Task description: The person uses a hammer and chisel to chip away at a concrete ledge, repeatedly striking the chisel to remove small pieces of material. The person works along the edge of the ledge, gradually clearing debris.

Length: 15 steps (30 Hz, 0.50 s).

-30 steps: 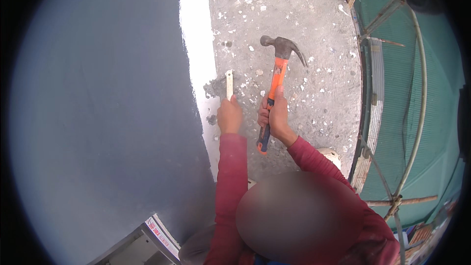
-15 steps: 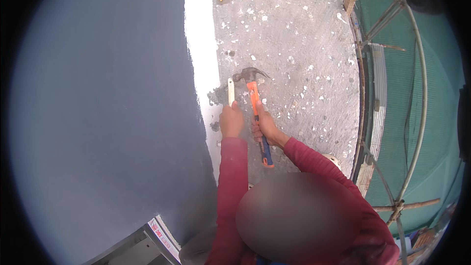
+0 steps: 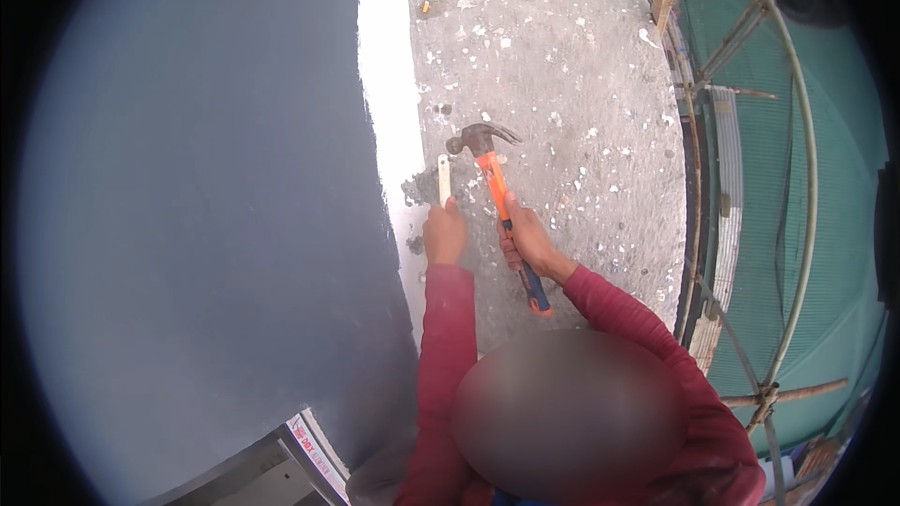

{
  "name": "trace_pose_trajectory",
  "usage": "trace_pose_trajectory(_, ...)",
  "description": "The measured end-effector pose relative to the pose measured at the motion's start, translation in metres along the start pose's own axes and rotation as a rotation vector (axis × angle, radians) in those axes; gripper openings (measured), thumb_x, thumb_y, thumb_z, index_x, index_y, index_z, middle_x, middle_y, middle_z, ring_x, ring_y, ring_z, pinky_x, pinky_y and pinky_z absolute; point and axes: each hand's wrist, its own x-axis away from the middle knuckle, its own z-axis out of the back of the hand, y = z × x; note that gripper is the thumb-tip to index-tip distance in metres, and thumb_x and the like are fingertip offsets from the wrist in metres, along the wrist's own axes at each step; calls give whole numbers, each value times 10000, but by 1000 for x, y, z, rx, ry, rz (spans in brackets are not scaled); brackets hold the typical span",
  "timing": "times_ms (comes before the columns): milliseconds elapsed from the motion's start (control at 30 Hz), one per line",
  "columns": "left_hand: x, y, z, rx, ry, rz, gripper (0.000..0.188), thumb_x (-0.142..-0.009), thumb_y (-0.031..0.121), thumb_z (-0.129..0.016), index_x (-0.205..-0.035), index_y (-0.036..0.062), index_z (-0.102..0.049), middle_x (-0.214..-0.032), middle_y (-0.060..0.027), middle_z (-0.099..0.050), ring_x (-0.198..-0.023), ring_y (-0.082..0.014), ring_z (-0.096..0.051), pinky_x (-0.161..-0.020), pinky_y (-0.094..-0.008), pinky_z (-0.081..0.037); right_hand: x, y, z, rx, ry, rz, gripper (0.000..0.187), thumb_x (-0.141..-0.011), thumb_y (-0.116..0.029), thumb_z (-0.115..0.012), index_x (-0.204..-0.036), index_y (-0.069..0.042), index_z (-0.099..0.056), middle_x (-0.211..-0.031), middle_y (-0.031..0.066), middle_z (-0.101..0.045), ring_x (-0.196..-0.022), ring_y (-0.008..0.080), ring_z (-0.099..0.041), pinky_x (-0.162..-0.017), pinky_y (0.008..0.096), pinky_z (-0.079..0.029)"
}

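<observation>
Hammer (image 3: 495,189) head now w/ chisel (image 3: 444,180) top, prob. touching; swung down since a sec ago. Left hand (image 3: 444,236) fingers wrap chisel, right hand (image 3: 527,242) fingers wrap handle.

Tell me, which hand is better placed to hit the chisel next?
Probably the right hand: it grips the hammer, whose head sits beside the chisel top. The left hand is busy holding the chisel against the wall.
</observation>
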Motion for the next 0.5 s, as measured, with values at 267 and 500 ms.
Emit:
trace_pose_trajectory(267, -4, 3, 5, 13, -21, -12, 547, -1027, 414, -431, -1037, -91, -642, -1027, -347, -660, -1015, -514, -627, -880, -553, -479, -6, -11, 0, -240, -40, -278, 694, -967, -742, -288, -716, -106, -406, -535, -20, -349, -402, 103, -324, -368, 292, -302)
trace_pose_trajectory(500, 0, 2, 8, 25, -34, 8, 547, -1030, 406, -427, -1051, -97, -643, -1040, -351, -658, -1032, -506, -626, -890, -549, -480, -5, -6, 2, -220, 89, 78, 682, -962, -749, -286, -717, -122, -394, -530, -37, -319, -396, 95, -298, -369, 294, -298)
